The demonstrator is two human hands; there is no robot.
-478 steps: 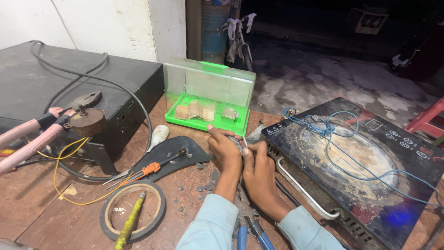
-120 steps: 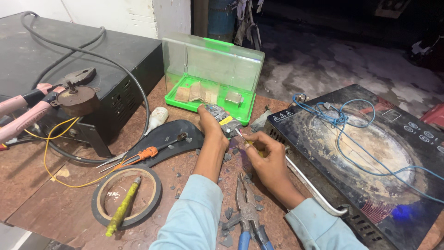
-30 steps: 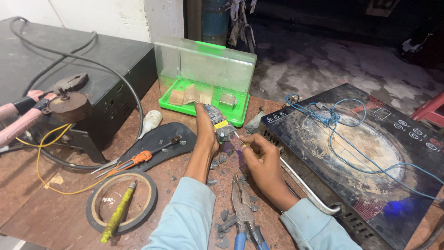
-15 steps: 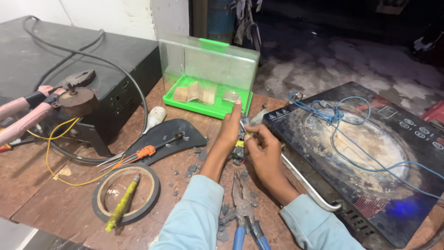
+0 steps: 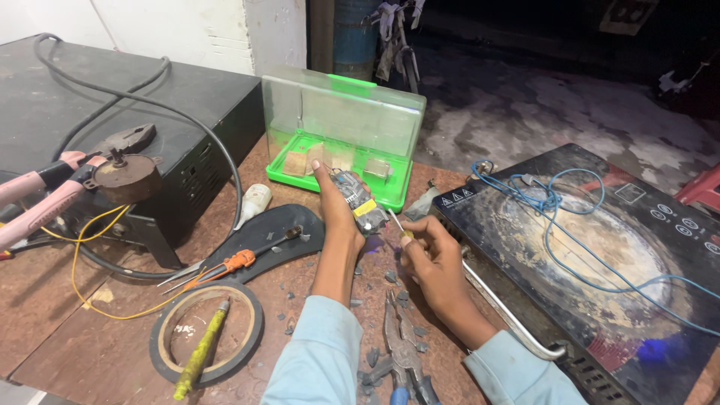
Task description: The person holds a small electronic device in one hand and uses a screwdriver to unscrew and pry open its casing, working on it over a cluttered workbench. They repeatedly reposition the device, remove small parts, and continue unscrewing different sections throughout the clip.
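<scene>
Head camera view of a cluttered repair bench: a person's left hand point(image 5: 335, 217) holds a small circuit module point(image 5: 355, 199) upright, fingers clamped around it, just in front of the open green parts box point(image 5: 341, 150). The right hand point(image 5: 435, 259), just right of the module, pinches a thin probe-like tool point(image 5: 395, 221) between thumb and fingertips, its tip close to the module's lower edge; contact cannot be confirmed. Judged from this, the module is out and being worked on, with nothing yet set down or refitted. Nearest the camera, pliers point(image 5: 401, 352) lie between the forearms among dark chips, and a tape ring point(image 5: 204, 341) holding a yellow-handled tool sits well left of the module. Farther left lies an orange-handled tool point(image 5: 225, 264) on a dark pad. Free room is narrow: an induction cooktop point(image 5: 600, 270) draped in blue wire point(image 5: 570, 232) hems the right, and a black metal case point(image 5: 112, 120) closes the left beyond the box.
</scene>
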